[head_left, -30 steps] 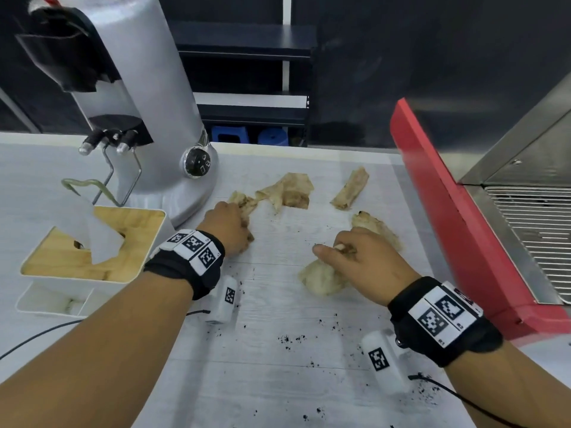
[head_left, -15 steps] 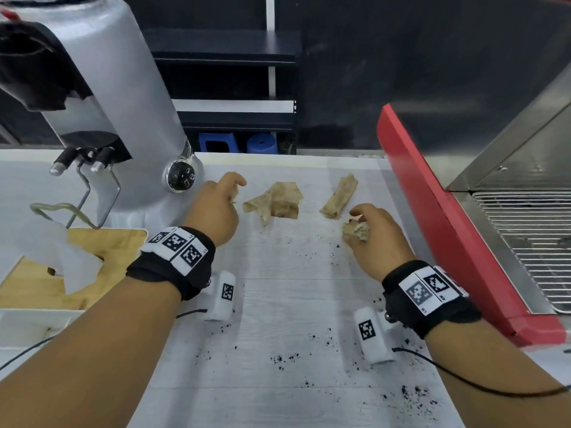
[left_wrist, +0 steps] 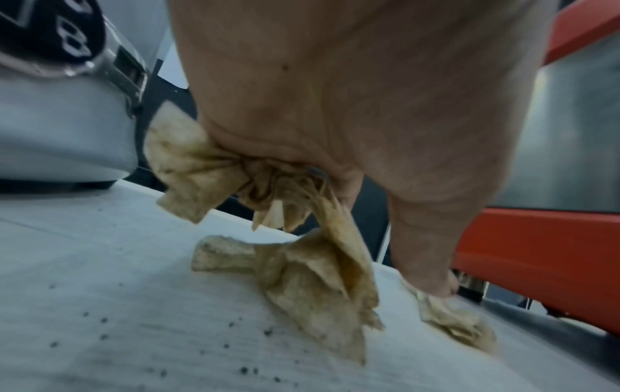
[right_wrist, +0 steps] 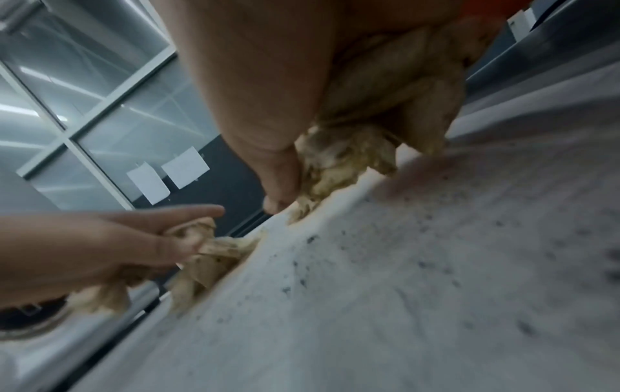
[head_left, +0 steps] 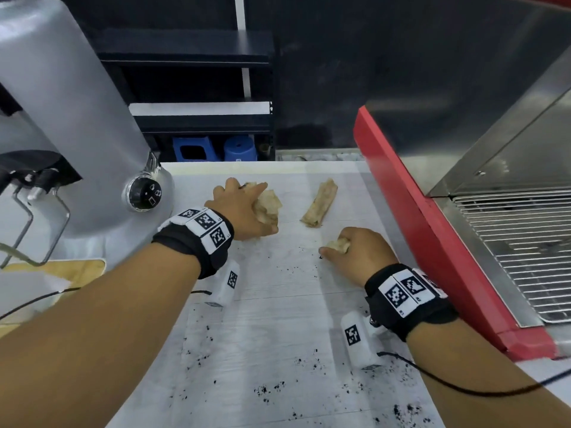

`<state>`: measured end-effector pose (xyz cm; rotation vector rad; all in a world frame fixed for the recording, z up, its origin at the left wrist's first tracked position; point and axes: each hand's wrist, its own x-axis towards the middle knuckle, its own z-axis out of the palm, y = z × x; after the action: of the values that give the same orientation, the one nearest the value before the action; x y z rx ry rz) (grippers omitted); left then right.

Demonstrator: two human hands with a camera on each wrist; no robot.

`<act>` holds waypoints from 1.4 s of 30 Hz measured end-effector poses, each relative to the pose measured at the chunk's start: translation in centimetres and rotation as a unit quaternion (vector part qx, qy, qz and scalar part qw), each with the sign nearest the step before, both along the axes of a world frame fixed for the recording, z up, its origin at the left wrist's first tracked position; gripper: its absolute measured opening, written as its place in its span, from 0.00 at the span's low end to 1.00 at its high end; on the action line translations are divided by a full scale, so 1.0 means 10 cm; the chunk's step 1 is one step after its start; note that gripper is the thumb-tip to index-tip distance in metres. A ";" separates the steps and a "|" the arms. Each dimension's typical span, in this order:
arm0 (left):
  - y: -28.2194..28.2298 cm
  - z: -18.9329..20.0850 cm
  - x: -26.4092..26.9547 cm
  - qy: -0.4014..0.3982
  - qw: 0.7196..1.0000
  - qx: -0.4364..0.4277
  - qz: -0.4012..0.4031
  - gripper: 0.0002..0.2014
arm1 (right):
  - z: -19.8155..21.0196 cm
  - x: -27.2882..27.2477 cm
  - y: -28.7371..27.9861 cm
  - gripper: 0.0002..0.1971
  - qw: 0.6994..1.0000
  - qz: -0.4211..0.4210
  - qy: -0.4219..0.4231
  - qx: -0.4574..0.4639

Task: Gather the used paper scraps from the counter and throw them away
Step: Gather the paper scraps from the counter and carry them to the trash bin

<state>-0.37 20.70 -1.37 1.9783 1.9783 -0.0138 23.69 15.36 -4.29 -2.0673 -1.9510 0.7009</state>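
Observation:
My left hand [head_left: 244, 208] grips a bunch of stained brown paper scraps [head_left: 268, 205] at the far middle of the white counter [head_left: 278, 319]; the left wrist view shows the scraps [left_wrist: 208, 164] crumpled in the palm, with one scrap [left_wrist: 308, 286] trailing down onto the counter. Nearer and to the right, my right hand [head_left: 355, 254] holds a crumpled brown wad [head_left: 338, 244], seen packed under its fingers in the right wrist view [right_wrist: 342, 153]. One rolled scrap [head_left: 319, 206] lies loose on the counter between the hands and the red machine.
A silver grinder [head_left: 71, 128] stands at the left, close to my left hand. A red-edged steel machine [head_left: 432, 230] with a drip grate [head_left: 525, 251] borders the right. A wooden-topped tissue box [head_left: 46, 273] sits at the near left. Dark coffee grounds [head_left: 272, 387] speckle the counter.
My left hand has moved right and closed round the flat crumpled scrap. My right hand, still holding its wad, has drawn back toward me. The rolled scrap has stayed put.

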 end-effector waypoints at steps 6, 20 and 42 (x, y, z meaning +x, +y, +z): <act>0.16 -0.15 0.03 0.024 0.997 -0.048 -0.058 0.35 | 0.22 -0.11 0.09 0.35 0.987 -0.042 0.098 0.119; 0.03 -0.06 -0.08 -0.197 0.972 0.104 0.082 0.08 | 0.05 -0.43 0.92 0.46 1.000 -0.005 0.009 -0.019; -1.51 0.57 0.34 -0.397 0.914 0.080 -0.004 0.11 | 0.86 0.00 -1.07 0.14 0.949 -0.030 0.286 0.128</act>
<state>3.07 5.60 4.37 1.6758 1.4489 0.8356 23.74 4.69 4.34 -1.5372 -1.5460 0.8619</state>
